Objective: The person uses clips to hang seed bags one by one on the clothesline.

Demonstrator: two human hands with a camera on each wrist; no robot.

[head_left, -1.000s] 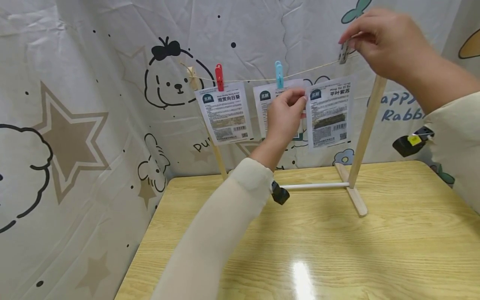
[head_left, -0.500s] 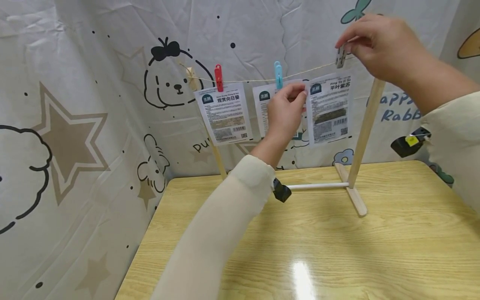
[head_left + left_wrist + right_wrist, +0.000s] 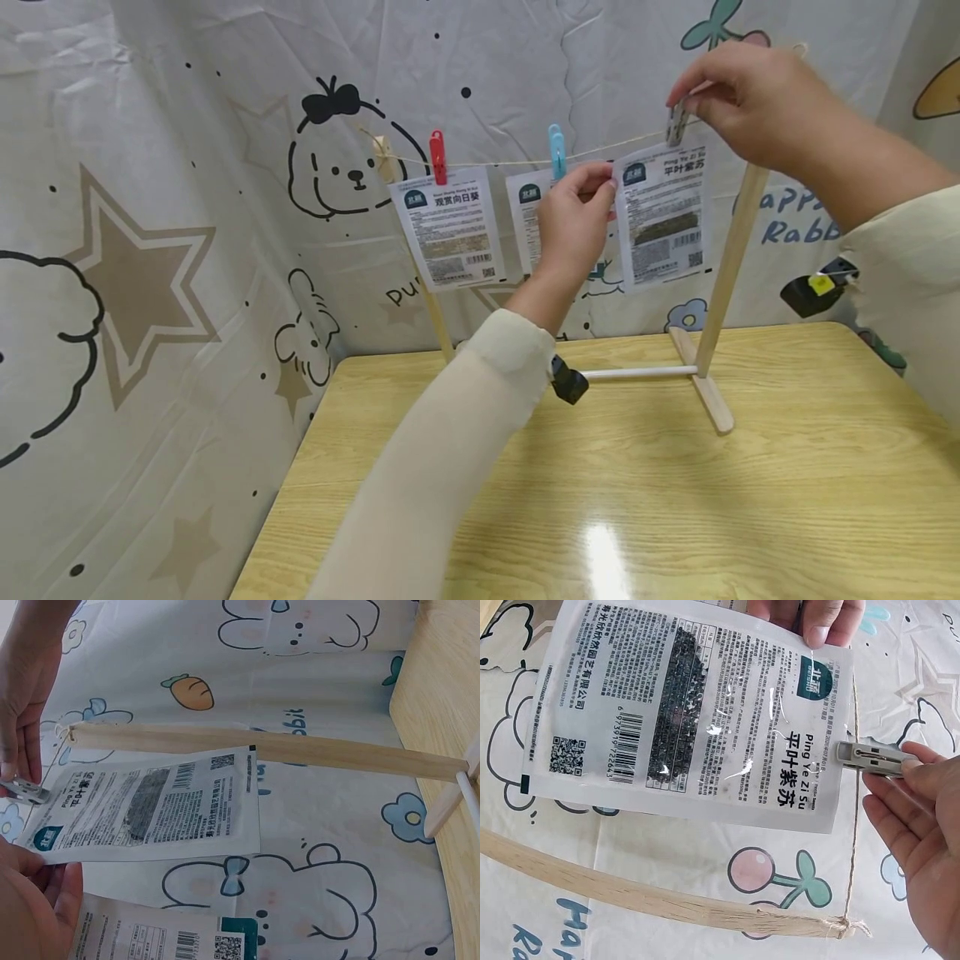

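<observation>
My left hand [image 3: 573, 218] pinches the left edge of a white seed packet [image 3: 662, 225], whose dark seeds show through a window in the right wrist view. Between thumb and fingers of my right hand [image 3: 757, 104] is a grey clothespin [image 3: 677, 127]. Its tip overlaps the packet's top edge at the string [image 3: 856, 855] in the right wrist view. A second seed packet [image 3: 523, 218] hangs from a blue clothespin [image 3: 557, 150], partly hidden behind my left hand. Further left, a red clothespin [image 3: 438, 157] holds a third packet [image 3: 448, 229].
The string runs between two wooden posts, the right post [image 3: 731, 258] standing on a wooden foot [image 3: 712, 404]. A white rod [image 3: 641, 372] joins the stand low down over the wood-grain table [image 3: 637, 483]. A printed cloth [image 3: 225, 75] hangs behind.
My right hand has moved down and slightly left, bringing the grey clothespin to the packet's top edge. The left hand keeps its pinch, and the packet has risen slightly.
</observation>
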